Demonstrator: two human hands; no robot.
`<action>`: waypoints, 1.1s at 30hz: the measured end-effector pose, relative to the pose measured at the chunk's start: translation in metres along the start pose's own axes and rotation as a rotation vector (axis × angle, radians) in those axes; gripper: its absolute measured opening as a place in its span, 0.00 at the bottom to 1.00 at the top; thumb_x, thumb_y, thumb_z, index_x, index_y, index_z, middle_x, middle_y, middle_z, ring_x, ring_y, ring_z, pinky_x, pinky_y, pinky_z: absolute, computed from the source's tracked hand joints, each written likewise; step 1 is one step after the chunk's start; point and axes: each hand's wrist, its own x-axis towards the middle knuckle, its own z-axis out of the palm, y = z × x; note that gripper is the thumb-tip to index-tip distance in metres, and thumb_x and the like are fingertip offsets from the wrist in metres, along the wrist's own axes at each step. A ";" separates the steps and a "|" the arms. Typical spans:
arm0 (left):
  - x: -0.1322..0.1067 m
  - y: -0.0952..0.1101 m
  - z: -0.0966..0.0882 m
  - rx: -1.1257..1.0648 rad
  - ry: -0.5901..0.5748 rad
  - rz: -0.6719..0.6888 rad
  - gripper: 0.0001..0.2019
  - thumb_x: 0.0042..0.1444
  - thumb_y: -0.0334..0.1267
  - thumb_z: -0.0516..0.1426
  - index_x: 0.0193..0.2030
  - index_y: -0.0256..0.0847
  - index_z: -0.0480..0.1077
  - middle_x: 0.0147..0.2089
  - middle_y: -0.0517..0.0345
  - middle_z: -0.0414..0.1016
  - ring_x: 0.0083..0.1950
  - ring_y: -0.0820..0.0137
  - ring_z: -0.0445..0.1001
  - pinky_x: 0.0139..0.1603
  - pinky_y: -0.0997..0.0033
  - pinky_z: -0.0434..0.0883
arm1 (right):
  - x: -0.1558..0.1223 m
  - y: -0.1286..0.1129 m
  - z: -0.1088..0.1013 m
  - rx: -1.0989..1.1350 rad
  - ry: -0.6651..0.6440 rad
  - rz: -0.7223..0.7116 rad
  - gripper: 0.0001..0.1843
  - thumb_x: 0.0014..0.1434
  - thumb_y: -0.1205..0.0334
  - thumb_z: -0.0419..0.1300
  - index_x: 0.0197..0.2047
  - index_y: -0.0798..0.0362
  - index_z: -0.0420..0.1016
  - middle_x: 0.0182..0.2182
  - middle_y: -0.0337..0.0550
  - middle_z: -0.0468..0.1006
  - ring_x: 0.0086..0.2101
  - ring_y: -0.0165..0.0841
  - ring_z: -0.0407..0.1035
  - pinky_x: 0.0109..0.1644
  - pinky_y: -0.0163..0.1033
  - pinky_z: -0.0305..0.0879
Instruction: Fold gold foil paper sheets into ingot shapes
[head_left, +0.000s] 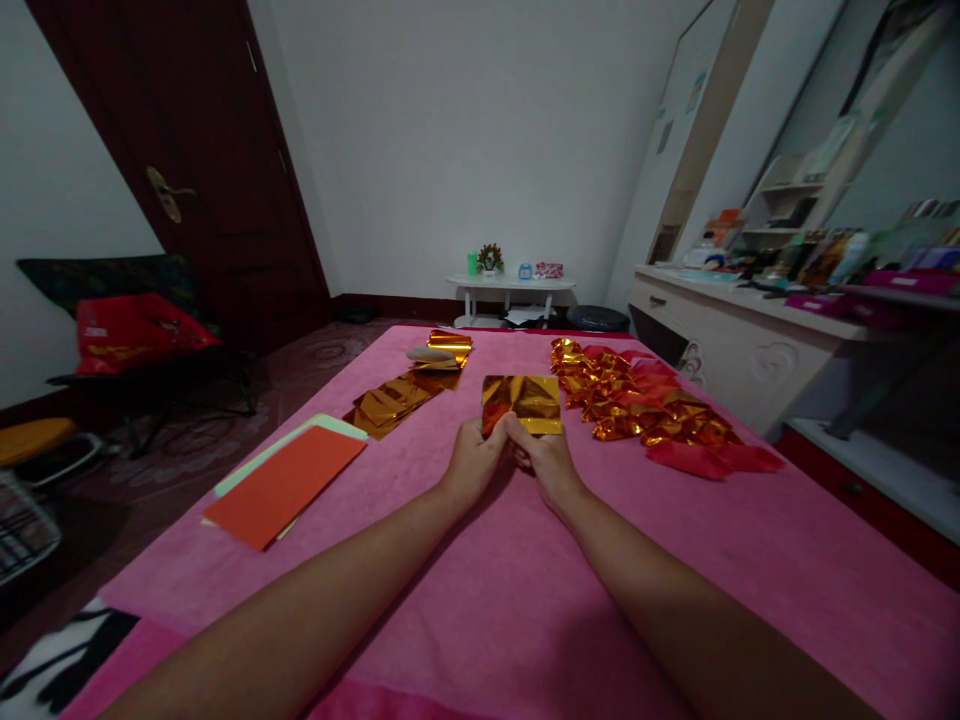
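Observation:
Both hands meet over the middle of a pink cloth (465, 620) and hold a shiny gold foil sheet (534, 400) up by its near edge. My left hand (476, 460) grips the sheet's lower left corner, thumb toward the other hand. Against it, my right hand (551, 465) pinches the same edge, with its fingers partly hidden. To the left lie flat gold foil sheets (394, 402) and a gold foil roll (450, 345). Crumpled, gathered gold foil pieces (630, 395) with red pieces (682, 458) among them are heaped on the right.
Orange paper (292, 482) lies over pale green paper (341, 425) at the cloth's left. Beyond the far edge stands a small white table (487, 283). A cluttered white dresser (735, 320) is at right; a chair with a red bag (139, 332) is at left.

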 end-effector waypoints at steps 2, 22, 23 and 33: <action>-0.002 0.003 0.003 -0.005 -0.028 -0.008 0.23 0.52 0.54 0.55 0.19 0.36 0.62 0.17 0.62 0.61 0.19 0.79 0.57 0.20 0.78 0.54 | 0.000 -0.001 0.002 0.017 0.027 0.005 0.24 0.48 0.45 0.64 0.19 0.52 0.59 0.12 0.29 0.56 0.14 0.22 0.47 0.17 0.32 0.42; 0.008 -0.006 -0.025 -0.031 -0.187 -0.168 0.24 0.50 0.54 0.57 0.16 0.38 0.57 0.13 0.67 0.53 0.15 0.81 0.51 0.18 0.76 0.48 | 0.016 0.000 -0.025 0.061 0.076 0.021 0.18 0.44 0.47 0.67 0.31 0.53 0.72 0.23 0.36 0.73 0.24 0.28 0.66 0.29 0.33 0.63; 0.007 -0.005 -0.024 -0.021 -0.198 -0.167 0.24 0.50 0.54 0.57 0.16 0.38 0.58 0.12 0.67 0.53 0.15 0.81 0.51 0.18 0.76 0.48 | 0.015 0.000 -0.023 0.072 0.089 0.019 0.17 0.43 0.50 0.68 0.31 0.53 0.73 0.23 0.35 0.73 0.24 0.29 0.66 0.30 0.34 0.63; 0.016 -0.011 -0.032 -0.032 -0.003 -0.182 0.22 0.48 0.55 0.58 0.23 0.35 0.65 0.17 0.62 0.65 0.17 0.80 0.60 0.20 0.79 0.55 | 0.017 0.001 -0.029 0.085 0.178 0.056 0.20 0.52 0.43 0.60 0.31 0.54 0.74 0.19 0.35 0.71 0.18 0.25 0.61 0.20 0.30 0.54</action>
